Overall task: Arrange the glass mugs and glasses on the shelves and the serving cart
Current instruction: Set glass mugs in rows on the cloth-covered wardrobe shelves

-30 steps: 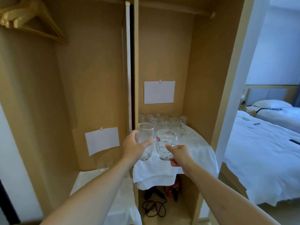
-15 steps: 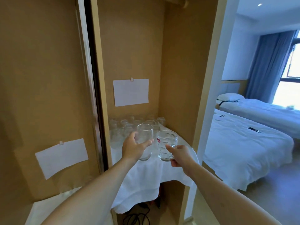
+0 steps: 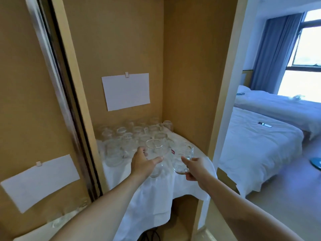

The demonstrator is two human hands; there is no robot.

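Head view: left hand (image 3: 142, 160) wrapped round tall glass (image 3: 155, 157), right hand (image 3: 195, 168) gripping mug (image 3: 182, 158), both just above cloth-covered shelf (image 3: 156, 193), in front of stored glasses (image 3: 133, 136). Rigid, slick, breakable; best held mid-body, set down softly.

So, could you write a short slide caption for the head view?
Left hand and right hand each hold a glass over the cloth-covered shelf of glassware.

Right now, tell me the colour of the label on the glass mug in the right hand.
Red, on the clear glass mug held by the right hand; head view.
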